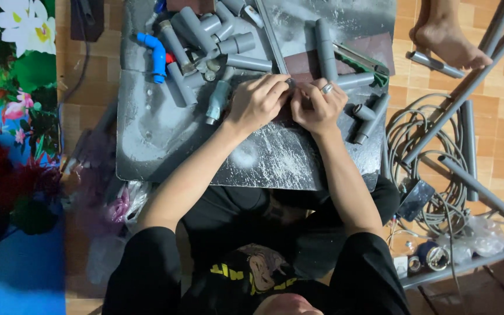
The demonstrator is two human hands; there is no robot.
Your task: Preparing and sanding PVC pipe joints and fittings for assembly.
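My left hand and my right hand meet at the middle of a dusty grey board. Both pinch a small grey pipe fitting between the fingertips; most of it is hidden by the fingers. A ring sits on a finger of my right hand. Under the hands lies a brown sheet of sandpaper. An upright grey pipe piece lies just beyond my right hand. A pile of grey pipe fittings lies beyond my left hand.
A blue elbow fitting lies at the board's far left. Two short grey couplers sit right of my right hand. Coiled grey cable, long grey pipes and another person's bare foot occupy the tiled floor at right. A flowered mat lies left.
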